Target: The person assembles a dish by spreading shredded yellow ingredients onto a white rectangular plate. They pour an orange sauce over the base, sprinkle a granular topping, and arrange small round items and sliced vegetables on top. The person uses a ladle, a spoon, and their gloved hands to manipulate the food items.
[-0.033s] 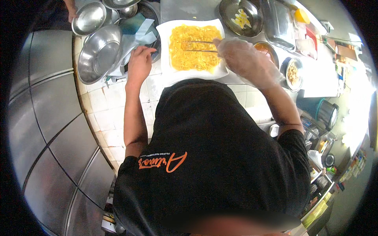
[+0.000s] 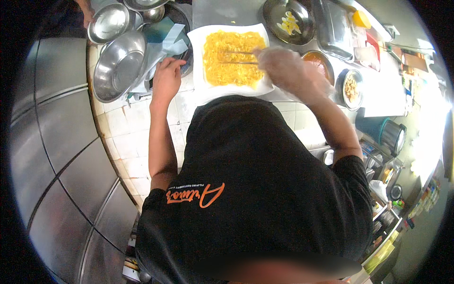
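the right hand (image 2: 289,70) is clamping tongs (image 2: 243,63); left of it, noodles (image 2: 231,76) are lying on a plate (image 2: 196,57), probably handling soft and slippery, favouring a deep mid-heap grip. the left hand (image 2: 168,78) is hanging loosely open, apparently gripping nothing.

Steel panels (image 2: 71,125) at left, pale square tiles (image 2: 127,124), metal counter (image 2: 220,14), glaring light (image 2: 435,123) at right

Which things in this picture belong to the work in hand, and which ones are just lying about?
In use:
slim silver metal tongs, in the gloved right hand
square white plate with wavy rim
yellow stringy food on it
perhaps the round dark pan with pale pieces

Apparently lying about:
large round silver metal bowl
pale blue sheet
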Demonstrator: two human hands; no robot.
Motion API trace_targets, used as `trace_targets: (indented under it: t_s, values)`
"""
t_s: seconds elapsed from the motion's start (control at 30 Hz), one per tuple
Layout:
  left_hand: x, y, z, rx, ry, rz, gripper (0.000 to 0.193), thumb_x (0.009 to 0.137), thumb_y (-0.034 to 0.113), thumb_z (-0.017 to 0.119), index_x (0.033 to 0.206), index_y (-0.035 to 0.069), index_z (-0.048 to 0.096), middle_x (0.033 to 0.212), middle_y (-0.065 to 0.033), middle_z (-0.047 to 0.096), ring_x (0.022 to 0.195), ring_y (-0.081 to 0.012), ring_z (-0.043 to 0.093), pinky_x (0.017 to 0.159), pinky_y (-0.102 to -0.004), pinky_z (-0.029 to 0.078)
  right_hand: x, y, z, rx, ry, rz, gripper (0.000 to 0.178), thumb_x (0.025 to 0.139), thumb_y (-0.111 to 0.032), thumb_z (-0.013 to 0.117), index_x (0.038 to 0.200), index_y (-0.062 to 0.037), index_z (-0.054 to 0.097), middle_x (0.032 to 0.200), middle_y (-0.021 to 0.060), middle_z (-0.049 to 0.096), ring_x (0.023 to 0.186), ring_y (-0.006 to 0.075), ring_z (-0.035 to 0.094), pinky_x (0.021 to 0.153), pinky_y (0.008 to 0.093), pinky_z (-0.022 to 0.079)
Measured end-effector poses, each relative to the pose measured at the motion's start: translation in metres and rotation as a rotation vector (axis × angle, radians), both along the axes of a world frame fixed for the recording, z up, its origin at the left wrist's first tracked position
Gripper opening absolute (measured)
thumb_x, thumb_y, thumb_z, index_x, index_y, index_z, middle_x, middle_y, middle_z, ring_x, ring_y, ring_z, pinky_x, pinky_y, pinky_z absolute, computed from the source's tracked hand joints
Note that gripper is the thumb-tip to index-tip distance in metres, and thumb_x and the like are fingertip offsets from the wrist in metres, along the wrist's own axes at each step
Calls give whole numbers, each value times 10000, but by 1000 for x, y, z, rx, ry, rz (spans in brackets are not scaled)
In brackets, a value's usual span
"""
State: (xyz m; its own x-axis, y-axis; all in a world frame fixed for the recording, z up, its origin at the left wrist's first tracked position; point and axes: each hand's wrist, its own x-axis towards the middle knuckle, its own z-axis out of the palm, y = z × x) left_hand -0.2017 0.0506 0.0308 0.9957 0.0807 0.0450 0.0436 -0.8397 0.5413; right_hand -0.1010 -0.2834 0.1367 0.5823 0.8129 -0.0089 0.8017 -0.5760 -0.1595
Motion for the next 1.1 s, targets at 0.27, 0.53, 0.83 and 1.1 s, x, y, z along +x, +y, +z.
trace_targets:
  t_s: [0.27, 0.53, 0.83, 1.1]
  values:
    - [-7, 15, -1, -8, 295, -87, 248, 992, 230, 562, 1129, 70, 691, 1028, -181, 708, 937, -374, 680, 846, -435, 522, -5, 18, 7, -210, 6, -127, 209, 946, -125, 556, 1116, -38, 639, 913, 139, 699, 854, 320, 706, 743, 454, 578]
    - [22, -20, -31, -390, 395, 76, 339, 955, 332, 661, 1028, 2, 676, 881, -184, 722, 772, -316, 703, 718, -396, 527, 37, 2, -31, 16, -284, 44, 127, 870, -156, 591, 950, -91, 665, 862, 98, 701, 824, 271, 719, 665, 416, 573]
    - [21, -30, -35, -462, 422, 220, 317, 928, 270, 717, 1054, -14, 656, 880, -101, 708, 707, -143, 654, 584, -295, 539, 35, -55, -9, 53, -242, 117, 129, 891, -130, 566, 906, -65, 676, 797, 138, 690, 764, 315, 710, 666, 435, 580]
    - [28, -23, -45, -424, 489, 268, 333, 918, 279, 717, 1048, -21, 656, 917, -126, 723, 726, -178, 684, 612, -318, 557, 6, -90, -2, 277, -23, 107, 161, 887, -156, 565, 918, -43, 676, 829, 156, 697, 767, 326, 703, 654, 424, 577]
